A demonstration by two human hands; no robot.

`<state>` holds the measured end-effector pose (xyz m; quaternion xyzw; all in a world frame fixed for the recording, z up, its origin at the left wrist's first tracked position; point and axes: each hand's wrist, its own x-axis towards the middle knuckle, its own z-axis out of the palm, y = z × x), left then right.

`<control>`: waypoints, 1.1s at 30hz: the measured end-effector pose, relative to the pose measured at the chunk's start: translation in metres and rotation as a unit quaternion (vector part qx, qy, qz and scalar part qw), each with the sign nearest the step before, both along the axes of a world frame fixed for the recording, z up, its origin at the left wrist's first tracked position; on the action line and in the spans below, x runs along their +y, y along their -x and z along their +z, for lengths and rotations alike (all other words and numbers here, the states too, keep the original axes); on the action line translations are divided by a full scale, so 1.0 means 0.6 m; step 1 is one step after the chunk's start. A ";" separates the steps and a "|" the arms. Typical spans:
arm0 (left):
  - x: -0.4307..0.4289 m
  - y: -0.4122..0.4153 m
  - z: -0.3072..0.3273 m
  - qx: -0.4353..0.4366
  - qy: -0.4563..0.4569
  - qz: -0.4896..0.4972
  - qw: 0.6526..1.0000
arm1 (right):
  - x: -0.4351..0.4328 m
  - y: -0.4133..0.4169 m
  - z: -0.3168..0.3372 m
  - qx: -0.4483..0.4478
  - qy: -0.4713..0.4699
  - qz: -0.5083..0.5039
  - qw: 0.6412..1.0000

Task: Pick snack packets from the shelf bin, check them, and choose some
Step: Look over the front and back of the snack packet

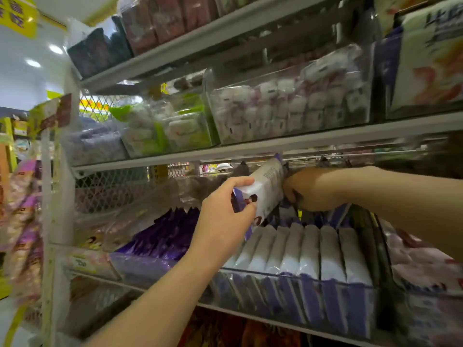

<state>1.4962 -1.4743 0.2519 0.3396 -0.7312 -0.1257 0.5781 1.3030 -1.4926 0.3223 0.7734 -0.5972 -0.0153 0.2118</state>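
My left hand (225, 211) grips a white and purple snack packet (265, 186), lifted and tilted above the clear shelf bin (325, 304). That bin holds a row of several matching white and purple packets (310, 251) standing on edge. My right hand (308, 189) reaches deep into the back of the bin just right of the lifted packet, its fingers curled down among the packets there. What those fingers hold is hidden by the packet and the shadow.
A batch of all-purple packets (165, 236) lies left of the bin. The shelf above (275, 146) carries clear bins of small white sweets (288, 108) and green-white packs (160, 126), close over my hands. Hanging snack bags (22, 221) crowd the left rack.
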 end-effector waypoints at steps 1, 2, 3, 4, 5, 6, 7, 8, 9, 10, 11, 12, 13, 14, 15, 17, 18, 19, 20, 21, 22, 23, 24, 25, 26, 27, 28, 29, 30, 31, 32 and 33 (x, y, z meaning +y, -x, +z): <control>-0.002 -0.002 -0.004 0.010 -0.002 -0.005 1.000 | -0.003 0.001 0.002 -0.015 -0.002 0.010 1.000; -0.004 -0.004 -0.008 0.020 -0.005 -0.008 1.000 | -0.004 0.002 0.003 -0.034 -0.004 0.019 0.999; -0.005 -0.005 -0.013 0.027 -0.010 -0.011 1.000 | -0.006 0.002 0.003 -0.052 -0.004 0.029 0.998; -0.007 -0.006 -0.017 0.034 -0.015 -0.013 0.999 | -0.008 0.002 0.001 -0.065 -0.003 0.040 0.997; -0.009 -0.006 -0.021 0.038 -0.019 -0.014 0.999 | -0.010 0.002 -0.001 -0.075 -0.002 0.050 0.996; -0.011 -0.006 -0.025 0.041 -0.020 -0.014 0.999 | -0.013 0.001 -0.004 -0.080 -0.001 0.060 0.995; -0.014 -0.007 -0.028 0.042 -0.019 -0.012 0.999 | -0.016 0.000 -0.007 -0.077 -0.002 0.067 0.995; -0.018 -0.007 -0.029 0.040 -0.018 -0.007 0.999 | -0.017 0.000 -0.009 -0.068 -0.008 0.069 0.995; -0.022 -0.006 -0.030 0.035 -0.019 -0.004 0.999 | -0.017 -0.001 -0.011 -0.056 -0.021 0.065 0.996; -0.027 -0.004 -0.030 0.029 -0.023 -0.002 0.999 | -0.016 0.000 -0.012 -0.045 -0.037 0.058 0.997; -0.031 -0.001 -0.029 0.023 -0.027 0.000 0.999 | -0.014 0.001 -0.012 -0.038 -0.050 0.051 0.997; -0.036 0.003 -0.026 0.019 -0.028 0.002 0.999 | -0.012 0.003 -0.012 -0.035 -0.059 0.043 0.997; -0.040 0.008 -0.022 0.018 -0.024 0.006 1.000 | -0.010 0.006 -0.013 -0.034 -0.064 0.037 0.997; -0.045 0.013 -0.017 0.021 -0.021 0.009 1.000 | -0.009 0.008 -0.013 -0.031 -0.065 0.035 0.997; -0.049 0.017 -0.010 0.027 -0.022 0.010 0.999 | -0.008 0.009 -0.012 -0.027 -0.064 0.034 0.997; -0.059 0.027 0.004 0.035 -0.042 0.006 0.999 | -0.008 0.008 -0.009 -0.018 -0.060 0.030 0.998; -0.065 0.033 0.010 0.035 -0.054 0.003 0.998 | -0.009 0.008 -0.007 -0.016 -0.058 0.026 0.998; -0.072 0.040 0.016 0.034 -0.065 -0.001 0.997 | -0.009 0.007 -0.004 -0.019 -0.057 0.021 0.998; -0.079 0.047 0.020 0.031 -0.075 -0.003 0.997 | -0.011 0.008 0.000 -0.021 -0.056 0.015 0.998; -0.085 0.056 0.024 0.025 -0.084 -0.006 0.996 | -0.011 0.009 0.003 -0.022 -0.053 0.009 0.998; -0.091 0.065 0.027 0.016 -0.092 -0.009 0.996 | -0.011 0.010 0.005 -0.022 -0.050 0.003 0.999; -0.096 0.074 0.031 0.006 -0.096 -0.010 0.995 | -0.009 0.011 0.007 -0.022 -0.045 -0.002 0.999; -0.101 0.081 0.035 -0.003 -0.096 -0.009 0.995 | -0.007 0.012 0.009 -0.022 -0.041 -0.005 0.999; -0.105 0.087 0.039 -0.014 -0.094 -0.005 0.995 | -0.005 0.013 0.009 -0.020 -0.038 -0.007 0.999; -0.109 0.092 0.045 -0.030 -0.093 0.001 0.995 | -0.004 0.014 0.009 -0.017 -0.037 -0.009 0.999; -0.113 0.097 0.052 -0.052 -0.097 0.008 0.994 | -0.004 0.014 0.008 -0.013 -0.037 -0.012 0.999; -0.117 0.101 0.059 -0.079 -0.105 0.015 0.991 | -0.004 0.013 0.007 -0.010 -0.035 -0.013 0.999; -0.120 0.104 0.066 -0.107 -0.117 0.020 0.987 | -0.004 0.013 0.006 -0.008 -0.031 -0.012 0.999; -0.123 0.108 0.073 -0.135 -0.126 0.028 0.982 | -0.004 0.012 0.005 -0.008 -0.027 -0.011 1.000; -0.125 0.112 0.079 -0.165 -0.128 0.037 0.977 | -0.004 0.012 0.005 -0.009 -0.024 -0.009 1.000; -0.127 0.116 0.083 -0.196 -0.124 0.046 0.972 | -0.003 0.012 0.004 -0.011 -0.021 -0.006 1.000; -0.129 0.119 0.086 -0.226 -0.117 0.057 0.965 | -0.002 0.012 0.003 -0.014 -0.021 -0.005 1.000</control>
